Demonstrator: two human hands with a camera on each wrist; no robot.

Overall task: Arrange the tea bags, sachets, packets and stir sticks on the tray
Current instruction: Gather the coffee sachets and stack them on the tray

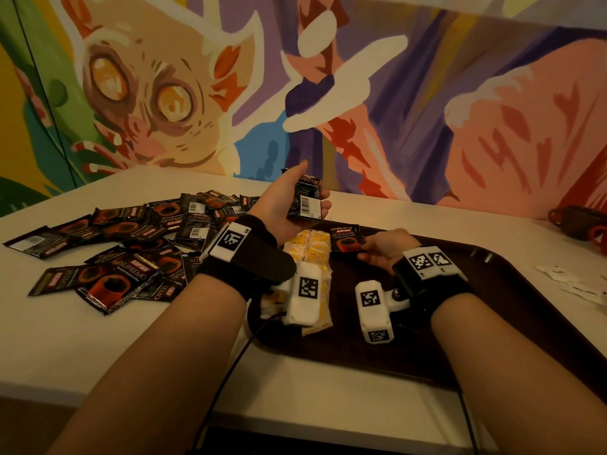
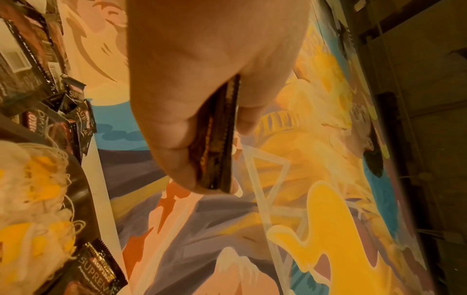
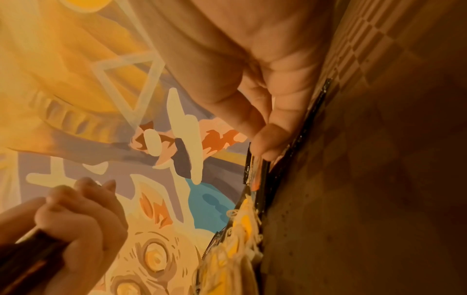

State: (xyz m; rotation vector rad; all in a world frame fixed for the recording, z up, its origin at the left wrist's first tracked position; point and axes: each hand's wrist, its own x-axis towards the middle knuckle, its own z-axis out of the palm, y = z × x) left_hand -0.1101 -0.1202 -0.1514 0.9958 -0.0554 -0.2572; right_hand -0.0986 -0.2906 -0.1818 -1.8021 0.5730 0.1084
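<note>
**Sachets going down on tray: slip and scatter risks**

Far left, the loose coffee sachet pile (image 1: 108, 244) sits on the white table (image 1: 65, 339), off the tray; we'd say a dragging forearm could scatter it. Our left hand (image 1: 289, 205) holds a small stack of sachets (image 1: 307, 200) above the tray's far edge, thumb over fingers; glossy, so the stack could fan out. Tea bags (image 1: 308, 247) lie on the brown tray (image 1: 492, 323). Our right hand (image 1: 384, 249) pinches one sachet (image 1: 346, 238) flat on the tray just beside them; a nudge could disturb the row.
</note>
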